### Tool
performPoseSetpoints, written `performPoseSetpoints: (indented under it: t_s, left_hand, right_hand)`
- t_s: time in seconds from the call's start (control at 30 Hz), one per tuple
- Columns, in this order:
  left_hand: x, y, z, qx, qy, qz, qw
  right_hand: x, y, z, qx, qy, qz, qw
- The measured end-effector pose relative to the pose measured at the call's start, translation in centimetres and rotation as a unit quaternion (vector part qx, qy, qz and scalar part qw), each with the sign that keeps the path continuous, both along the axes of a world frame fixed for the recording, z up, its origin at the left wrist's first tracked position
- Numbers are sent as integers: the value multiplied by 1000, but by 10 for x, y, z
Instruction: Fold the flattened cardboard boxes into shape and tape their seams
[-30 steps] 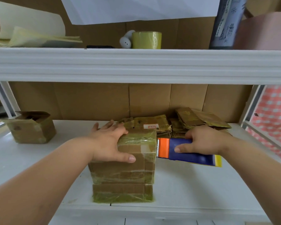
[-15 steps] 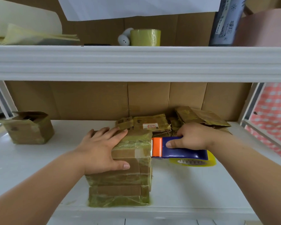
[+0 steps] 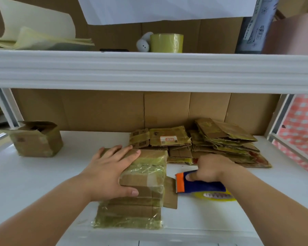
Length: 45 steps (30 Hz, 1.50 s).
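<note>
The cardboard box (image 3: 132, 197) stands on the white lower shelf (image 3: 25, 183), wrapped in yellowish tape, a loose flap (image 3: 170, 193) sticking out on its right side. The left hand (image 3: 108, 173) lies over the box's top — fingers spread flat across it, thumb pressed against the near face. Just right of the flap, the right hand (image 3: 209, 170) grips a blue-and-orange tape dispenser (image 3: 197, 183) from above, fingers curled round its handle, its yellow roll resting on the shelf. Behind them sits a pile of flattened boxes (image 3: 212, 144); a folded open box (image 3: 36, 139) stands far left.
</note>
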State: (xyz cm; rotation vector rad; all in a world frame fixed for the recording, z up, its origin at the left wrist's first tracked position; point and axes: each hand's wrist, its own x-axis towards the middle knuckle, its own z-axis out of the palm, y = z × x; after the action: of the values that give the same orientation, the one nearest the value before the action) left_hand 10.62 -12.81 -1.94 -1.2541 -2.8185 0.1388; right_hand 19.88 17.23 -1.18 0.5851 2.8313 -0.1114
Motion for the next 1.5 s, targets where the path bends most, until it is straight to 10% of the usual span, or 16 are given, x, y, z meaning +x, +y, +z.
performPoseSetpoints:
  t_s: [0.13, 0.3, 0.63, 0.73, 0.9, 1.27, 1.5]
  left_hand:
    - [0, -4, 2, -9, -6, -14, 1000]
    - [-3, 4, 17, -41, 8, -38, 998]
    - [-8, 11, 21, -38, -16, -16, 999]
    - [-4, 11, 21, -35, -38, -1, 999]
    - [11, 12, 13, 50, -82, 52, 994]
    - [22, -10, 2, 257, -164, 45, 951]
    - [10, -8, 7, 203, -164, -42, 964]
  right_hand:
    - [10, 5, -5, -48, 58, -68, 995]
    - [25, 13, -29, 131, 135, -43, 981]
    - [36, 14, -44, 117, 77, -32, 990]
    - [23, -9, -14, -81, 231, 33, 969]
    - [-3, -55, -8, -296, 186, 156, 924]
    - [-2, -84, -1, -150, 281, 205, 925]
    - [10, -92, 3, -95, 281, 245, 923]
